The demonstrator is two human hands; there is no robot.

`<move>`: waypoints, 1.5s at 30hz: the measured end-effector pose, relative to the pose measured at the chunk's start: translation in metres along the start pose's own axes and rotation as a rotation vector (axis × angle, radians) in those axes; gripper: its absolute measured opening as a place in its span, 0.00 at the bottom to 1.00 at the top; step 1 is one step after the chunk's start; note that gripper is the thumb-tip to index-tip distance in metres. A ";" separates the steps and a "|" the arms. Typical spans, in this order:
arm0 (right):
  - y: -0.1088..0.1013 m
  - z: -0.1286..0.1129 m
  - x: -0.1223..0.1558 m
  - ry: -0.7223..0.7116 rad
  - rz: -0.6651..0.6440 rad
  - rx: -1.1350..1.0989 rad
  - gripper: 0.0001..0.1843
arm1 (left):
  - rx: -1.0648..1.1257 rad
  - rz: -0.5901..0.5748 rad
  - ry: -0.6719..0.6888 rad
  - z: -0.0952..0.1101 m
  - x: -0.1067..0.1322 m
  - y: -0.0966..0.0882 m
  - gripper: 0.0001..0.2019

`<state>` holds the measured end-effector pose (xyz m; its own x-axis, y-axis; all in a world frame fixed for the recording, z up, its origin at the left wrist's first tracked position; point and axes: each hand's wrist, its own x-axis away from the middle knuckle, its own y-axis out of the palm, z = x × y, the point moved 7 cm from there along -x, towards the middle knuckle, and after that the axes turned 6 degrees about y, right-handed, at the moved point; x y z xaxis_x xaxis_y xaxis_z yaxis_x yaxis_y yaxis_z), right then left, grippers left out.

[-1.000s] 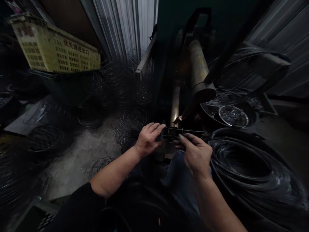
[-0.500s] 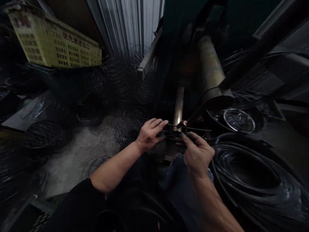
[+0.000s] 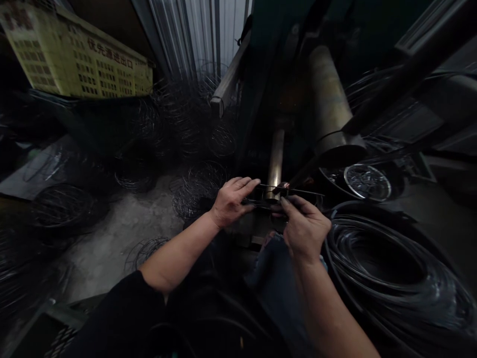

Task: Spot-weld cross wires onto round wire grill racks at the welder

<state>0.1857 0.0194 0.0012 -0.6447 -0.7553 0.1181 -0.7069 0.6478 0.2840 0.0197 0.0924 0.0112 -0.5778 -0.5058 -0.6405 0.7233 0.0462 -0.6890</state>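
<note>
Both hands hold a thin dark wire piece [image 3: 294, 191] level in front of a machine. My left hand [image 3: 233, 201] pinches its left end between thumb and fingers. My right hand [image 3: 303, 226] grips it from below on the right, fingers curled. The wire lies against a small copper-coloured tip [image 3: 281, 187] at the foot of a metal post [image 3: 276, 159]. A big brass-coloured cylinder [image 3: 330, 114] slants down above that spot.
Large coils of black wire [image 3: 391, 268] lie at my right. Several finished wire rings [image 3: 201, 184] are heaped on the concrete floor to the left. A yellow crate [image 3: 78, 59] hangs upper left, and a shiny round pan [image 3: 367, 181] sits right of the machine.
The view has shifted slightly up and right. Both hands stay on the wire and have moved it a little higher toward the copper-coloured tip.
</note>
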 end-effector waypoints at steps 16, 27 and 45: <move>-0.016 -0.003 0.004 -0.236 -0.050 0.418 0.11 | 0.051 -0.048 -0.038 0.000 -0.004 0.003 0.30; -0.018 -0.009 0.007 -0.114 -0.055 0.419 0.19 | -0.039 -0.113 -0.035 0.009 -0.009 -0.002 0.30; -0.031 -0.018 0.132 -0.106 -0.069 0.092 0.14 | 2.013 0.083 -1.323 0.093 0.144 0.060 0.44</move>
<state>0.1275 -0.1020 0.0252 -0.6170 -0.7870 -0.0012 -0.7714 0.6045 0.1987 0.0154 -0.0576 -0.0912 -0.6770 -0.6338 0.3741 0.5158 -0.0461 0.8555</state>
